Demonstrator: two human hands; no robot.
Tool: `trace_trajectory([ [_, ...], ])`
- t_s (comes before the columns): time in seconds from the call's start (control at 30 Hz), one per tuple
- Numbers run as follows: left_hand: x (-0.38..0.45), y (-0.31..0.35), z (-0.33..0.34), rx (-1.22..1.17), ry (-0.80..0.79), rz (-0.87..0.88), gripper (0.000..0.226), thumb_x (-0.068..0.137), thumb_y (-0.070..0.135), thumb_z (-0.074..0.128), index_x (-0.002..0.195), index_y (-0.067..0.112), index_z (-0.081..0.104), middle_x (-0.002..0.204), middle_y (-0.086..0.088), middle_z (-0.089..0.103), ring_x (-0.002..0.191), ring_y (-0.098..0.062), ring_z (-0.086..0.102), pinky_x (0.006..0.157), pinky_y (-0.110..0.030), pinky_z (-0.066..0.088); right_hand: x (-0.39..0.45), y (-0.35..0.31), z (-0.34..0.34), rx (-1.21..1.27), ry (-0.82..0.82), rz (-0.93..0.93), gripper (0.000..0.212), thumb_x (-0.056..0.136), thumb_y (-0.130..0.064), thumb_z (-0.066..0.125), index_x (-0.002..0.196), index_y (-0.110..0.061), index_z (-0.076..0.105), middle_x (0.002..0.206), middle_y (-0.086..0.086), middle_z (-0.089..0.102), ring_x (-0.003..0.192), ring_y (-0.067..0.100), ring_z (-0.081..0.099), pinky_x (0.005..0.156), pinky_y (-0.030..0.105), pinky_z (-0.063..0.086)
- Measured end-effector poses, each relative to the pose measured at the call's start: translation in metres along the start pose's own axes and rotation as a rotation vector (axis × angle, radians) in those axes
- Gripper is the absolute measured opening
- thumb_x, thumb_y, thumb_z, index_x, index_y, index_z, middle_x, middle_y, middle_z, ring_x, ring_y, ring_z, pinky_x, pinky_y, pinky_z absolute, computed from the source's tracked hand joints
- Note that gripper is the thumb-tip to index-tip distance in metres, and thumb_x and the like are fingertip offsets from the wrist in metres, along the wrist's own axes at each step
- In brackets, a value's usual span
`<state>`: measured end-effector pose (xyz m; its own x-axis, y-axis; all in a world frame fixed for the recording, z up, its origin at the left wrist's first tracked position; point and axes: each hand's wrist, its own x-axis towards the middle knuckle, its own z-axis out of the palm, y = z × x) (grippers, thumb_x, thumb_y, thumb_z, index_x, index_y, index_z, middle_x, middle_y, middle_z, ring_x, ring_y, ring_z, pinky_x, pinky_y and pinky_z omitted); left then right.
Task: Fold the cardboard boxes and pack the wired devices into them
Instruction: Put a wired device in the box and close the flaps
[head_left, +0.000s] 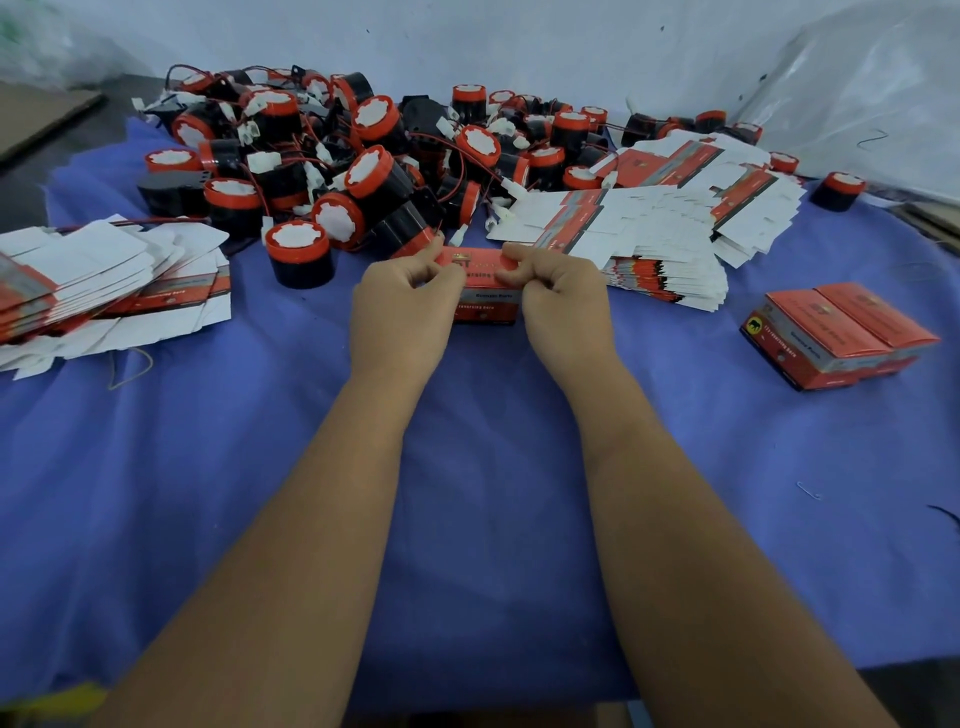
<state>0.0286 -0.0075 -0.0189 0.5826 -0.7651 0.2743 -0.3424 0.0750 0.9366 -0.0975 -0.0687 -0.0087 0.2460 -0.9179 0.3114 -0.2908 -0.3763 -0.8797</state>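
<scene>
Head: hands (485, 296) hiding box (485, 291) ends.

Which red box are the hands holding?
The red box at centre, gripped by left hand and right hand; the finished boxes lie untouched at right.

Held box (485, 291) red, grey band; devices (301, 257) black, red-rimmed (white centres); cloth (493, 493) blue-violet.

Dim, flat, cool-toned indoor light, no clear source. Faint soft shadows under forearms on blue cloth (467, 519). Slight glare on plastic sheet (857, 93), upper right. Overall soft, text unreadable. Strong wide-angle bending at edges. Blurred corners, yellow smear lower left.
</scene>
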Motion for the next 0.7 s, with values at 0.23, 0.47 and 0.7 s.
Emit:
trace_trajectory([
  [0.23, -0.007, 0.01, -0.002, -0.161, -0.006, 0.027, 0.024, 0.092, 0.02, 0.053, 0.086, 0.025, 0.076, 0.1, 0.009, 0.075, 0.082, -0.011, 0.069, 0.072, -0.032, 0.058, -0.01, -0.011, 0.002, -0.638, 0.301, -0.387, 0.009, 0.077, -0.017, 0.052, 0.07, -0.011, 0.051, 0.079, 0.004, 0.06, 0.079, 0.024, 0.047, 0.082, 0.034, 0.033],
  [0.47, 0.005, 0.011, -0.001, -0.291, -0.055, -0.206, 0.027, 0.098, 0.02, 0.045, 0.095, 0.016, 0.071, 0.086, 0.002, 0.075, 0.082, -0.016, 0.072, 0.07, -0.027, 0.058, -0.018, -0.03, 0.008, -0.838, 0.213, -0.542, 0.02, 0.084, -0.028, 0.055, 0.087, -0.013, 0.067, 0.088, 0.005, 0.062, 0.088, 0.028, 0.054, 0.08, 0.038, 0.037],
  [0.7, 0.01, 0.007, 0.005, -0.236, -0.077, -0.261, 0.025, 0.097, 0.022, 0.051, 0.084, 0.018, 0.071, 0.076, 0.004, 0.074, 0.077, -0.013, 0.069, 0.073, -0.028, 0.054, -0.007, -0.031, -0.008, -1.106, -0.011, -0.16, 0.003, 0.08, -0.019, 0.054, 0.082, -0.022, 0.053, 0.09, 0.001, 0.052, 0.11, 0.028, 0.041, 0.085, 0.04, 0.029],
])
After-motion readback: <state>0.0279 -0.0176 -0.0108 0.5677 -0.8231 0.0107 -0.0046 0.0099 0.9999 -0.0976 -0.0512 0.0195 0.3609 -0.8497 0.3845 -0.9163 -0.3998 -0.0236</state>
